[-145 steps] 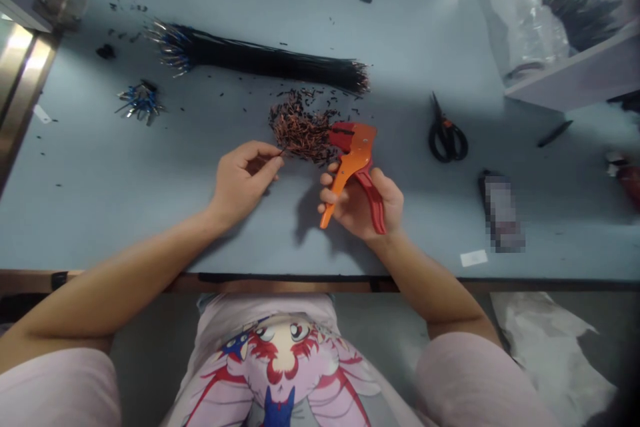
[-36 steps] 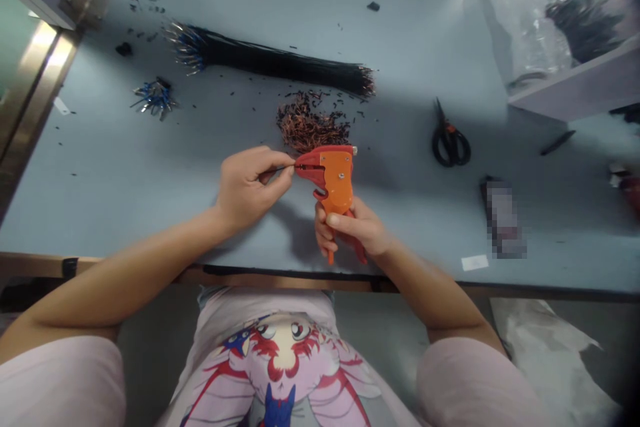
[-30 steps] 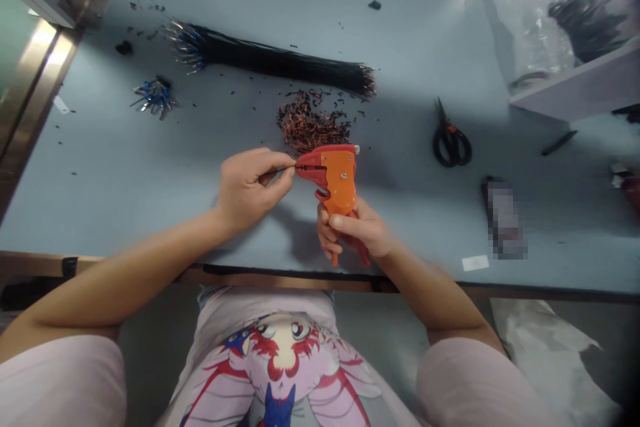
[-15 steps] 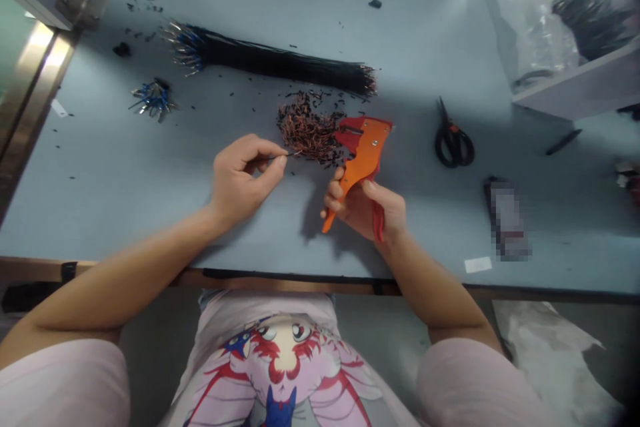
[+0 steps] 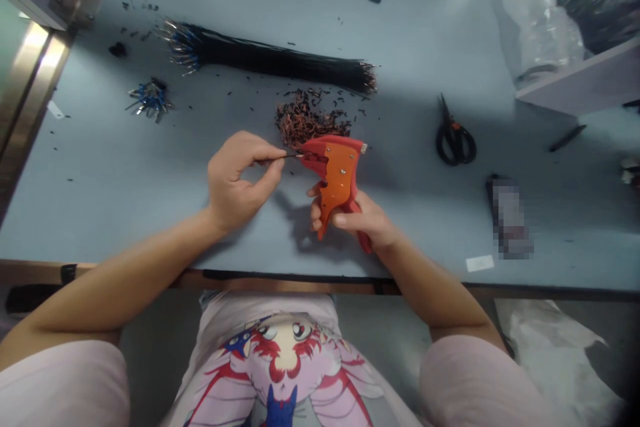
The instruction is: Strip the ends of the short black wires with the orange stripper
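Note:
Between thumb and forefinger, my left hand [image 5: 245, 180] pinches a thin black wire [image 5: 291, 156], its tip pointing right. That tip is at the jaws of an orange and red wire stripper [image 5: 339, 173]; whether it lies inside them I cannot tell. My right hand [image 5: 367, 217] is wrapped round the stripper's handles, the jaws facing left. Just behind the jaws lies a pile of short copper and black wire scraps [image 5: 305, 119]. Farther back rests a long bundle of black wires [image 5: 275, 60], with blue and metal terminals at its left end and bare copper at its right.
A small heap of blue terminals [image 5: 151, 100] lies at the left. To the right are black-handled scissors [image 5: 455, 140], a blurred-out dark object [image 5: 510, 217], a white label [image 5: 479, 263] and a black pen-like stick [image 5: 567, 138]. Clear plastic bags [image 5: 540, 20] stand at the back right.
My right hand has brought the wire stripper left and slightly nearer to me, so its jaws now meet the wire tip. My left hand has barely moved.

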Tool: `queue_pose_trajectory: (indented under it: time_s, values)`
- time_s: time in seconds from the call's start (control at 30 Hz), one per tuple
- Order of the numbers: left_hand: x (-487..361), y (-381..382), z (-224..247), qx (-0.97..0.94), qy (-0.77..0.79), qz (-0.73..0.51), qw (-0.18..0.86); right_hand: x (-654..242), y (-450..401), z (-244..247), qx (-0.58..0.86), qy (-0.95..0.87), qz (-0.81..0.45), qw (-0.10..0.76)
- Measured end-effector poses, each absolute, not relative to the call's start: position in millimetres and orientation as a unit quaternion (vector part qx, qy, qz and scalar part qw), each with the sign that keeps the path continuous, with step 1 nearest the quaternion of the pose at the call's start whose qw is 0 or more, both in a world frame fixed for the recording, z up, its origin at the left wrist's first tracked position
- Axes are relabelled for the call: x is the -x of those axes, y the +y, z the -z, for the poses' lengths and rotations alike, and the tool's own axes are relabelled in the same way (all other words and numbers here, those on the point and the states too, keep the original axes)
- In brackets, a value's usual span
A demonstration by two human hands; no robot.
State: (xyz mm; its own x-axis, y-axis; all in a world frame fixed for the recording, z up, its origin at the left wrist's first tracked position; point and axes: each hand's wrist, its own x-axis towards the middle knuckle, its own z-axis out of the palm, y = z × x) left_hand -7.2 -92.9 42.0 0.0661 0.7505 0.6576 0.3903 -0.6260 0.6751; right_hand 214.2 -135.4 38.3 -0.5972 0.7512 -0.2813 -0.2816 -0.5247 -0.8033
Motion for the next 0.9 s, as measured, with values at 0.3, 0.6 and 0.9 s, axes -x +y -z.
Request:
queue_pose_trajectory:
  time_s: [0.3,0.6,0.9]
  values:
    - [7.5,-94.3,-42.8,-0.72,0.41,-0.546,0.124,-213.4,-135.9,-38.6,0.313,-0.373,-0.816,0.31]
    - [8.5,-93.9,-42.8,-0.723,0.409,-0.545,0.116,-213.9,-135.2,-37.3,0.313,-0.37,-0.818,0.31]
    - [5.2,-94.1,-43.8,-0.714,0.436,-0.522,0.167,-210.5,-140.2,-41.4,0.302,-0.334,-0.841,0.299]
